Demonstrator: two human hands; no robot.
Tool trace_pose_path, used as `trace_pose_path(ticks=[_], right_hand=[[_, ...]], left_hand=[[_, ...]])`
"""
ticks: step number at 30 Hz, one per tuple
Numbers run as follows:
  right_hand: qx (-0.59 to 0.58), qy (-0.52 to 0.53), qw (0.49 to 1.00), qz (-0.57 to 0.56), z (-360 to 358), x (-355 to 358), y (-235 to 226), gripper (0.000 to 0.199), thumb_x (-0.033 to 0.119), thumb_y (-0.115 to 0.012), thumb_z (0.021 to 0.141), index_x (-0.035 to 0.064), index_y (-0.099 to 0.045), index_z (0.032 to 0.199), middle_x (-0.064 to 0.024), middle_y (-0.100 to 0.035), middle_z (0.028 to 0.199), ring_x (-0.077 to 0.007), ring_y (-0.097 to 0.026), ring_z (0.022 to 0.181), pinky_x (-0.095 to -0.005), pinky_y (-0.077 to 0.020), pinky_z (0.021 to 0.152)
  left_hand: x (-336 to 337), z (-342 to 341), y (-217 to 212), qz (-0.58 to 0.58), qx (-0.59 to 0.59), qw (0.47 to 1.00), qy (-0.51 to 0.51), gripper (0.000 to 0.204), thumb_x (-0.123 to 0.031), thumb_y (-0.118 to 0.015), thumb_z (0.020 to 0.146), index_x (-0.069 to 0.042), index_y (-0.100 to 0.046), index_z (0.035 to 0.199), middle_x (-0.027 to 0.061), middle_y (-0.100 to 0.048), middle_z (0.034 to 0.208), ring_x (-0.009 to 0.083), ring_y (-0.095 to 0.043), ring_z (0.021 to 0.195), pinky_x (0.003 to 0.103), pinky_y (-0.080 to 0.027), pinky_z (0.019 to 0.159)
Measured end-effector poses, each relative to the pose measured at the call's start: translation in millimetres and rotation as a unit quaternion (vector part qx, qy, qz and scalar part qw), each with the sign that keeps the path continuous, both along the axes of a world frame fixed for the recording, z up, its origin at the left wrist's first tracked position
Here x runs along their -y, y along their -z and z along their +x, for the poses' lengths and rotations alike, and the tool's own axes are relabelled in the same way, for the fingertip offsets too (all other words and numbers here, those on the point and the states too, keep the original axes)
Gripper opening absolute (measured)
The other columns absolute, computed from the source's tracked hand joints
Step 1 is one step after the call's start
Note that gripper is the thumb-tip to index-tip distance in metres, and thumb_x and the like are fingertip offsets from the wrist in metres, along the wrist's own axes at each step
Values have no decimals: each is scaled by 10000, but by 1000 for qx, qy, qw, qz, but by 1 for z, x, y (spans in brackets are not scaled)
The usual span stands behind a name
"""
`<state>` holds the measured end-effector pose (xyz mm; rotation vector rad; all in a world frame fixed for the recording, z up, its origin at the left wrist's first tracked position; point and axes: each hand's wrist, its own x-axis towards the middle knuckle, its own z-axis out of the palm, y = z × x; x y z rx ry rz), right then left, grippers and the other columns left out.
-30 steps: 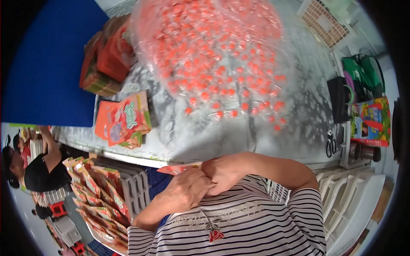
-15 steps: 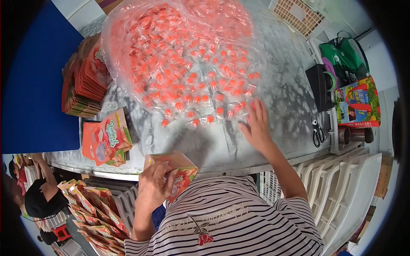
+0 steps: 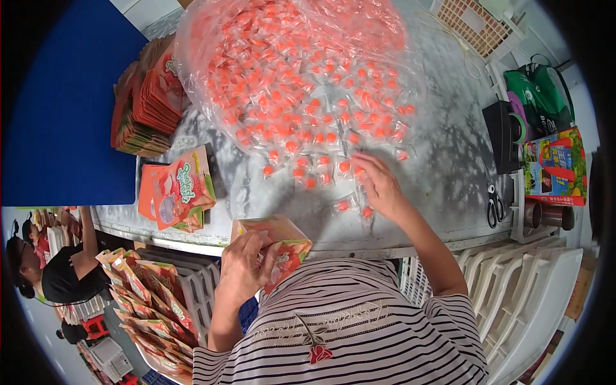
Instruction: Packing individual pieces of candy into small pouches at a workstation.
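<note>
My left hand [image 3: 242, 268] grips a red and green printed pouch [image 3: 290, 255] at the table's front edge, its mouth spread open. My right hand [image 3: 383, 191] is over the table with fingers stretched out, the tips at the near edge of a spread of small, clear-wrapped orange-red candies [image 3: 308, 138]. Two wrapped candies lie apart from the others, below the fingers; one is a loose candy [image 3: 343, 205] toward the pouch. Behind the spread, a large clear plastic bag [image 3: 378, 25] holds many more.
Flat pouches [image 3: 179, 189] lie at left, before a tall pouch stack [image 3: 154, 96] beside a blue panel [image 3: 70, 109]. Filled pouches [image 3: 151, 308] stand below the table. Scissors [image 3: 494, 208], a black box [image 3: 502, 138] and bags line the right. Another person [image 3: 64, 263] works at far left.
My right hand has moved left and slightly nearer along the candies. Two candies now lie separated, closer to the table's front edge. The left hand keeps hold of the pouch; the view has shifted.
</note>
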<state>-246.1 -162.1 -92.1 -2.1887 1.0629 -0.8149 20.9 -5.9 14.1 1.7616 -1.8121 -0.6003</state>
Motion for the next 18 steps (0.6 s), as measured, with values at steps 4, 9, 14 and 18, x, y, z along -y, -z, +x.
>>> trace_pose_path(ticks=[4, 9, 14, 18], right_hand=[[7, -33, 996, 86, -9, -4, -2, 298, 1, -496, 893, 16, -565, 1182, -169, -569, 1233, -315, -573, 1101, -373, -469, 932], [29, 62, 993, 98, -32, -16, -6, 292, 50, -561, 901, 5, -566, 1190, -162, -600, 1166, -286, -621, 981, -330, -499, 850], [5, 49, 998, 47, -11, -30, -12, 373, 121, -690, 841, 9, -573, 1176, -155, -592, 1083, -299, -607, 983, -346, -498, 833], [-29, 64, 990, 120, -14, -31, -10, 377, 102, -688, 836, 20, -573, 1185, -150, -579, 1085, -292, -599, 998, -357, -501, 839]], left_hand=[[-3, 3, 5, -5, -1, 1000, 3, 134, -85, -723, 792, -19, -611, 826, 131, -621, 747, 316, -614, 660, 389, -492, 583], [-5, 8, 6, 2, -9, 1000, -8, 138, -95, -724, 793, -21, -611, 821, 137, -616, 751, 319, -607, 656, 391, -486, 581], [1, 2, 7, -1, -2, 1000, 8, 135, -90, -722, 791, -21, -608, 813, 136, -613, 746, 323, -606, 659, 390, -485, 584], [-2, 4, 9, -10, 0, 1000, 9, 130, -84, -720, 789, -23, -606, 809, 135, -610, 741, 320, -608, 664, 391, -484, 588]])
